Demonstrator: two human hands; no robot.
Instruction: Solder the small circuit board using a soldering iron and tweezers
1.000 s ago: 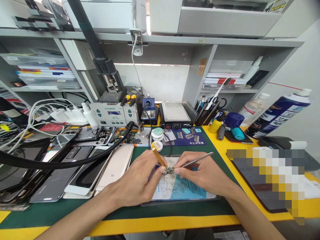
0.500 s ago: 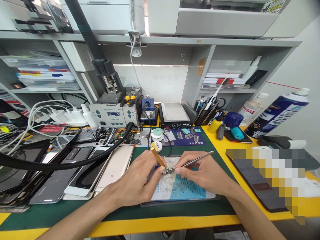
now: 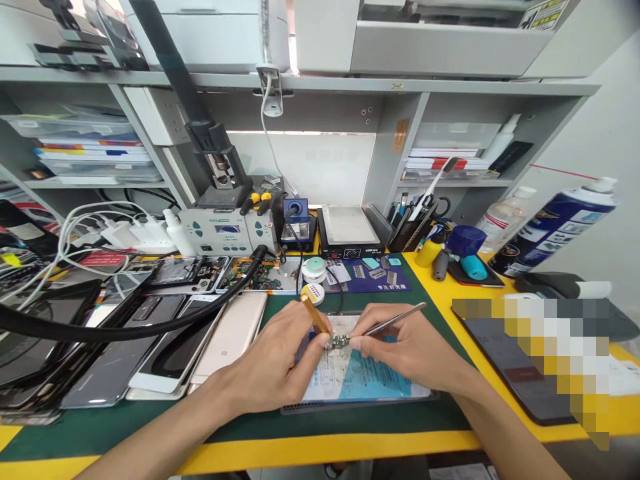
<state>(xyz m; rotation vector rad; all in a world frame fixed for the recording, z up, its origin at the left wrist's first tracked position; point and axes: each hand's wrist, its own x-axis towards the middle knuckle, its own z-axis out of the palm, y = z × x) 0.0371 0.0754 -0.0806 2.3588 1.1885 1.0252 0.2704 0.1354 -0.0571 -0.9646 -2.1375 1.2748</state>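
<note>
My left hand point(image 3: 273, 360) is closed, with a slim gold-coloured rod-shaped tool point(image 3: 315, 313) standing tilted between its fingers; the tool's lower end is hidden. At the thumb and fingertips of that hand is a small circuit board point(image 3: 341, 341) with components on it. My right hand point(image 3: 400, 340) is closed pen-like around silver metal tweezers point(image 3: 395, 318), their tips hidden by the fingers at the board's right side. Both hands rest over a stained blue and white work pad point(image 3: 360, 380), which lies on the green mat point(image 3: 240, 423).
Several phones point(image 3: 227, 337) lie stacked on the left, crossed by a thick black hose point(image 3: 150, 331) from the rework station point(image 3: 227, 230). A hot plate point(image 3: 349, 227) and round tins point(image 3: 314, 268) stand behind the hands. Right are a pen holder point(image 3: 413, 227), spray can point(image 3: 555, 227) and tablet-like device point(image 3: 520, 373).
The hands and their tools keep nearly the same place. Only a slight shift of the camera view shows.
</note>
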